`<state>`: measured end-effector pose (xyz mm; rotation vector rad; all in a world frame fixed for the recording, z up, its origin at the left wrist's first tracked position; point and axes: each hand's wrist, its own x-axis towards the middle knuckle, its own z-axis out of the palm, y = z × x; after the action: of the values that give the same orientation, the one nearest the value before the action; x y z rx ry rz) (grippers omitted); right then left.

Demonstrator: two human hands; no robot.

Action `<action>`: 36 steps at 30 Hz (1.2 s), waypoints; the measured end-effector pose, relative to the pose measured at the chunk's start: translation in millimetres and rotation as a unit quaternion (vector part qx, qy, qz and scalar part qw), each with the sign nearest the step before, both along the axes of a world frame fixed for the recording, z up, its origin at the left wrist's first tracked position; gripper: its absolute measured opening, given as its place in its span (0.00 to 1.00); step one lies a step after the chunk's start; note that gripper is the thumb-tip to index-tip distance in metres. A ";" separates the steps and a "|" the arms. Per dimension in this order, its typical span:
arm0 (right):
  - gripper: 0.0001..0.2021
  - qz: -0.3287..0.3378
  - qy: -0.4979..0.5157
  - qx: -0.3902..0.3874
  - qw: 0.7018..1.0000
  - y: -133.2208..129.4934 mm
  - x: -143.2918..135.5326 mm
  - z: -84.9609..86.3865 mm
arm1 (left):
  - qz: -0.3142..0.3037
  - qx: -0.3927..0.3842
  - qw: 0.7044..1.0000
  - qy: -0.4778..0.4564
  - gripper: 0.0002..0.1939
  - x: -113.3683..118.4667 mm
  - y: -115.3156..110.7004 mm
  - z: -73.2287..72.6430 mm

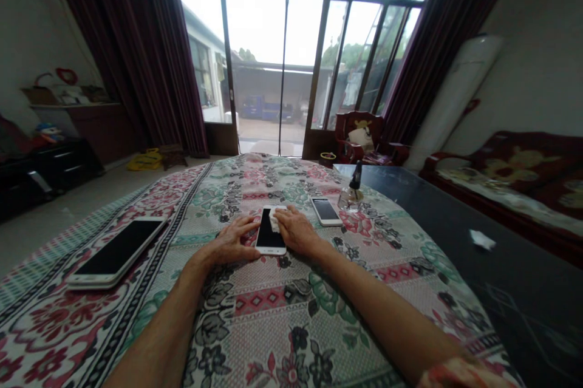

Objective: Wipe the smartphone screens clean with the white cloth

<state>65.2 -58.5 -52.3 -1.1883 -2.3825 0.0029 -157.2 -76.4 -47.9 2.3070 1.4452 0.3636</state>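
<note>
A white smartphone (265, 238) with a dark screen lies flat on the flowered tablecloth (255, 327) in front of me. My left hand (234, 241) rests along its left edge, thumb at the lower corner and fingers spread. With my right hand (296, 231) I press a crumpled white tissue (274, 220) onto the upper right of the screen; my fingers partly cover it. Just right of that hand lies a second, smaller white phone (325, 211). Behind it stands a clear bottle (350, 198) with a black top.
On the left of the cloth lies a larger white device with a dark screen (119, 252). A dark table (437, 230) at the right carries a crumpled white paper (481, 240). Beyond are a wooden chair (359, 124), a sofa (523, 163) and glass doors (259, 60).
</note>
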 end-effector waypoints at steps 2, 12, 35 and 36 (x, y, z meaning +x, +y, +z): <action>0.16 -0.024 0.011 0.007 1.000 10.6 6.5 -1.3 | 0.007 -0.009 1.000 -0.005 0.40 -0.2 -0.2 -0.2; 0.14 0.003 -0.009 0.025 1.000 -2.8 -11.4 0.0 | 0.014 -0.002 1.000 0.007 0.39 3.3 -3.4 2.6; 0.12 -0.037 -0.022 0.008 0.999 13.9 -3.5 4.9 | 0.012 -0.008 1.000 0.002 0.40 1.2 -1.0 -0.7; 0.12 -0.033 -0.031 0.004 0.999 14.7 -6.5 6.3 | 0.013 -0.007 1.000 0.004 0.40 0.9 -0.6 -1.8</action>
<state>58.7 -43.8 -46.0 -1.2805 -2.3932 -0.0657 -156.3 -77.0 -49.8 2.2818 1.4784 0.3507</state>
